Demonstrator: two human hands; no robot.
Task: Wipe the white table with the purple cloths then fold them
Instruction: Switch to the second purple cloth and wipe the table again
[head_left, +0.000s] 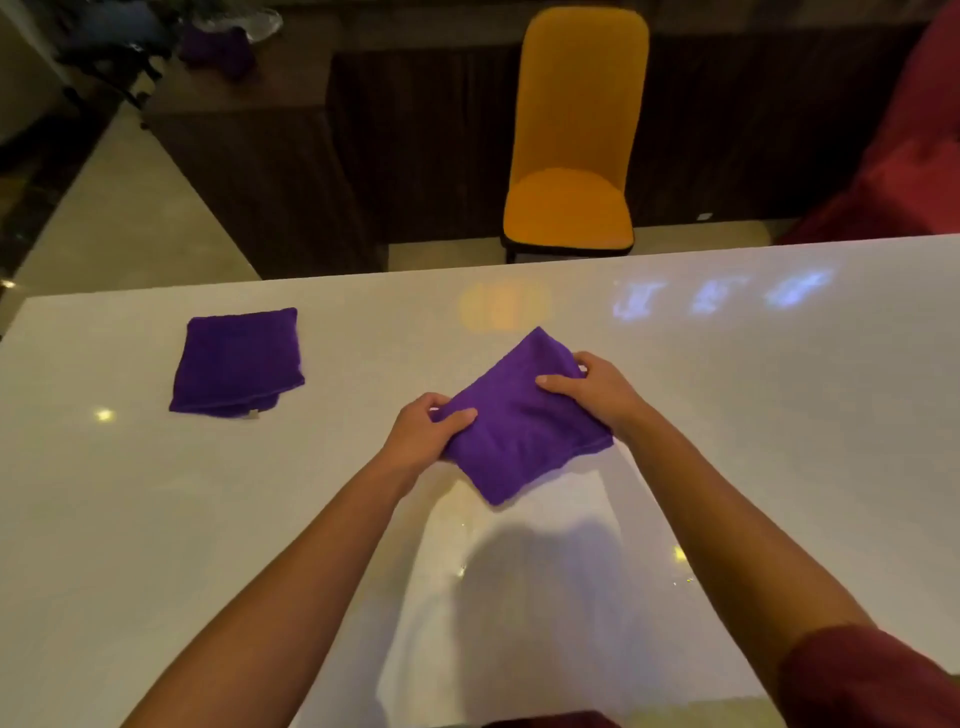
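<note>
at frame centre, left hand (423, 431) and right hand (592, 387) pinch opposite corners of folded purple cloth (519, 431): soft, light, limp; grip corners.

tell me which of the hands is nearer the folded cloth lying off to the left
Left. The left hand grips the held cloth on the side facing the folded cloth; the right hand is farther away.

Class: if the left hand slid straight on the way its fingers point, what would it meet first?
The left hand points right and away, so it would push into the purple cloth it grips, then probably the right hand.
</note>
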